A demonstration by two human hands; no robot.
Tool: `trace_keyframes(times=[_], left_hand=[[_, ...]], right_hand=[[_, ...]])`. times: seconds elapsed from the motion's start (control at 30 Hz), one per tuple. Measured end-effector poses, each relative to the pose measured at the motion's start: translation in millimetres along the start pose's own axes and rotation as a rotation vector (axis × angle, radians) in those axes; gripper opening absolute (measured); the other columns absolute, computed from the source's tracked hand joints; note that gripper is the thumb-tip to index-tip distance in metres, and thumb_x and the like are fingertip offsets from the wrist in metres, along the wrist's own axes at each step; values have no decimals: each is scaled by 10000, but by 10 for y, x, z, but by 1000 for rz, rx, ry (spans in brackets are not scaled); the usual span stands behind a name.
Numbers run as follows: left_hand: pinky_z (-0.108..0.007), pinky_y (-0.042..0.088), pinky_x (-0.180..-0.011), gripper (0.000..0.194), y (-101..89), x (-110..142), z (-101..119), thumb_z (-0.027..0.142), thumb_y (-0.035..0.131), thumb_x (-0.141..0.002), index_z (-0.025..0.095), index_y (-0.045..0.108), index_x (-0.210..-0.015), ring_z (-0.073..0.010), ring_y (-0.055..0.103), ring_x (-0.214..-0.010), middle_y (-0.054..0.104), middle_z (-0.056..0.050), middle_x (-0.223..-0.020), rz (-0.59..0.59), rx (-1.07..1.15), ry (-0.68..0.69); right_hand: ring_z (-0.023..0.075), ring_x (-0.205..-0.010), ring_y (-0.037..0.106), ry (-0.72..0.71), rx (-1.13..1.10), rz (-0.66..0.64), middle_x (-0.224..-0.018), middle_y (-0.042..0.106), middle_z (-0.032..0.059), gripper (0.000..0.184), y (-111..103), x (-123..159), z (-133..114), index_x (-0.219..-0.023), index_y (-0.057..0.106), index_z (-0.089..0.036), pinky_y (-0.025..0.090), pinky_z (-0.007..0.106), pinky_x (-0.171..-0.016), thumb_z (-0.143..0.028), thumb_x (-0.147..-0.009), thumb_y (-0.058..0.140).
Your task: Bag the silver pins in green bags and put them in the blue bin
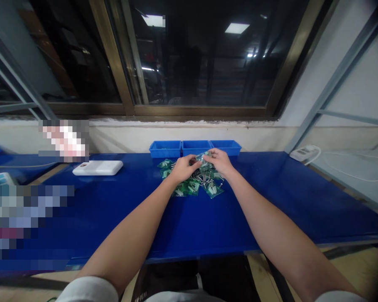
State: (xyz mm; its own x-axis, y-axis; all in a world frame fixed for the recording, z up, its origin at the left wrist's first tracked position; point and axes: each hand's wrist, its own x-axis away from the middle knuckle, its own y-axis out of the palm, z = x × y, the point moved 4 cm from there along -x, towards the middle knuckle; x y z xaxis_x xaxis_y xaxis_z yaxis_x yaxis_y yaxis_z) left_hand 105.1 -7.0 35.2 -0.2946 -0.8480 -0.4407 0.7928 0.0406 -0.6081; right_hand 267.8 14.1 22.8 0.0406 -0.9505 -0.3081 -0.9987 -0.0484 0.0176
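Fingers of the left hand (185, 166) and right hand (221, 162) grasp a thin, green-tinted plastic packet (204, 160) over slender metal screws (204, 179) near the far edge of the smooth blue surface (201, 228), before rectangular plastic bins (192, 147).

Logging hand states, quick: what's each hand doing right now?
Left hand: closed, holding one side of a small green packet.
Right hand: closed, holding the same packet's other side.
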Motion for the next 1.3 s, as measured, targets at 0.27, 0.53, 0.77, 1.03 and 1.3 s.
trace_keyframes(times=[0.27,0.53,0.77,1.03,1.3], left_hand=[[-255,415,-587,301,0,-86,-202,348,613,-723,113,632,-909,-130,532,-575,611,-10,-640,112,318,-126],[-308,478,-725,214,-17,-82,-198,225,640,-696,154,680,-894,-161,599,-737,668,-47,-802,123,245,-29],[-366,479,-859,167,-108,-48,-67,97,577,-709,196,711,-693,-165,568,-917,562,-60,-1168,271,113,136],[-368,477,-872,182,-119,-28,-42,81,558,-718,185,704,-686,-158,557,-911,491,-55,-1258,281,64,154],[-313,460,-822,180,-88,-17,-30,272,533,-811,178,648,-913,-179,596,-902,664,-47,-946,221,44,60]], right_hand=[[163,-693,597,29,37,-87,-745,648,23,399,-6,4,20,-816,623,-170,480,327,-679,-273,-470,794],[179,-747,616,-113,118,-8,-750,671,28,244,-57,-45,47,-709,657,-178,477,370,-776,-240,-500,765],[233,-1127,539,-236,188,-65,-1193,610,32,66,-63,-21,-29,-657,694,-217,405,396,-954,-173,-635,649],[255,-1188,470,-287,387,-58,-1281,547,13,121,-65,28,-152,-646,699,-233,430,408,-885,-136,-645,627],[207,-822,634,-160,207,-49,-873,705,54,214,-37,-20,0,-795,688,-187,467,357,-767,-295,-611,707]])
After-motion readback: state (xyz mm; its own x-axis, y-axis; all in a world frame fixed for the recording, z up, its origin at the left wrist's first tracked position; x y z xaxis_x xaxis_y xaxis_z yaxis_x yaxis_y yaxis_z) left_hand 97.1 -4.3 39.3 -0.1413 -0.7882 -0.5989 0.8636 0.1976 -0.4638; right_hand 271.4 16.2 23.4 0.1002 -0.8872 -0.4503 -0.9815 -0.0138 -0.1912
